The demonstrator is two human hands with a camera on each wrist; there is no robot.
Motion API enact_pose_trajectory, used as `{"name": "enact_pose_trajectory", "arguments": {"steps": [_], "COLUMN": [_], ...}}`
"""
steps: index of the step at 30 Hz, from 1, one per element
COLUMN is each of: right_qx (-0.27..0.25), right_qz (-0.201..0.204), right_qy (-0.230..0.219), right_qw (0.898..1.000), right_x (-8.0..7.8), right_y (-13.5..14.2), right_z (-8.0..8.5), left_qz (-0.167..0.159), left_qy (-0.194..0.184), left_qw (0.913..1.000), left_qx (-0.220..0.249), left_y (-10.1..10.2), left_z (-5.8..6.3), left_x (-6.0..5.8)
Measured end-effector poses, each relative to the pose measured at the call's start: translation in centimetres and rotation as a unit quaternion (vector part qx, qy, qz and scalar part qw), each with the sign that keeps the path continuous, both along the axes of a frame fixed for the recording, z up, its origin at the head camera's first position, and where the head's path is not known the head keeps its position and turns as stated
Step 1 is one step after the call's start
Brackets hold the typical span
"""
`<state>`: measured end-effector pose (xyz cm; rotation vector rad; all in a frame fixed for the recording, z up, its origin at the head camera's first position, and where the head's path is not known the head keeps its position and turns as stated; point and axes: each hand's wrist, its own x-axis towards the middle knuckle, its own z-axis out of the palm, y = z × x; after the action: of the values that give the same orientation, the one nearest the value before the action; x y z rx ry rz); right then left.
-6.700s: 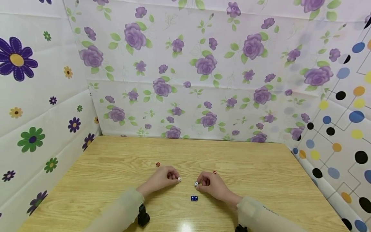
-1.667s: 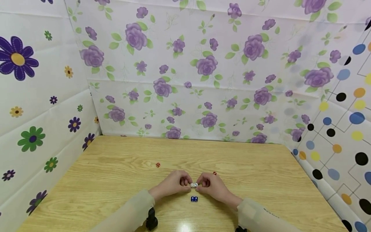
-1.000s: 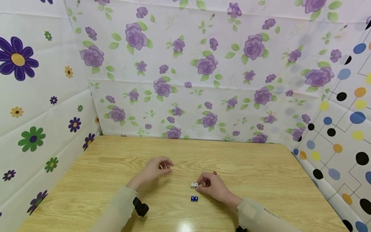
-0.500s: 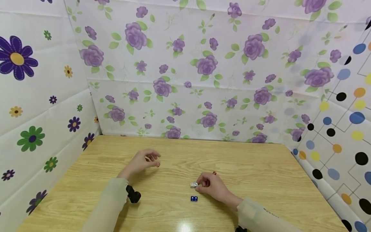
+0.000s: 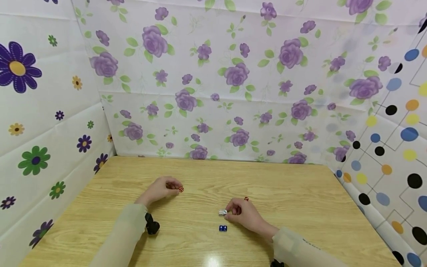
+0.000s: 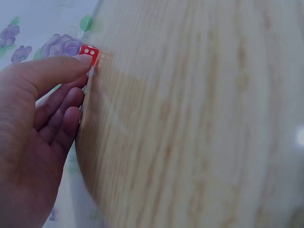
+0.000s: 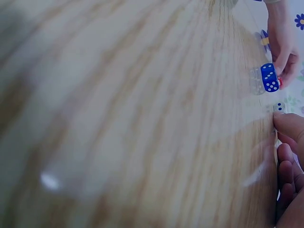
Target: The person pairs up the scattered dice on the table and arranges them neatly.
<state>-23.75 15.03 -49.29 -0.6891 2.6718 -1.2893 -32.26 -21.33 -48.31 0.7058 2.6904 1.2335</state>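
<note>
My left hand (image 5: 159,190) is at the left of the table, thumb and fingers pinching a red die (image 5: 181,189) with white pips. The left wrist view shows the thumb against this red die (image 6: 89,53), the other fingers curled behind. Near the middle, my right hand (image 5: 245,214) has its thumb and index finger on the right-hand one of two white dice (image 5: 222,212) standing side by side. Its thumb tip is at the white die (image 7: 279,107) in the right wrist view. Another red die (image 5: 246,198) lies just beyond the right hand's knuckles, partly hidden.
Two blue dice (image 5: 222,228) sit side by side on the wooden table (image 5: 283,181), nearer to me than the white pair. Flowered cloth (image 5: 207,74) hangs behind the table, with patterned cloths at both sides. Each wrist wears a black camera (image 5: 152,224).
My left hand brought a white die rightward against the other white one, let go, then moved left and away from me to pinch the red die. The right hand has stayed in place.
</note>
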Motion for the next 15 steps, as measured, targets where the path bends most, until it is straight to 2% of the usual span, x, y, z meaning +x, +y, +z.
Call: {"name": "enact_pose_trajectory", "arguments": {"steps": [6, 11, 15], "right_qx": [0.003, -0.006, -0.009], "right_qz": [0.001, 0.004, 0.003], "right_qy": [0.003, -0.008, -0.008], "right_qw": [1.0, 1.0, 1.0], "right_x": [-0.11, -0.24, -0.28], "right_y": [0.03, 0.12, 0.15], "right_z": [-0.12, -0.32, -0.35], "left_qz": [0.012, 0.007, 0.015], "left_qy": [0.005, 0.009, 0.013], "left_qw": [0.9999, 0.9999, 0.9997], "left_qx": [0.002, 0.005, -0.012], "left_y": [0.19, 0.33, 0.73], "left_z": [-0.18, -0.16, 0.09], "left_x": [-0.13, -0.15, 0.08]}}
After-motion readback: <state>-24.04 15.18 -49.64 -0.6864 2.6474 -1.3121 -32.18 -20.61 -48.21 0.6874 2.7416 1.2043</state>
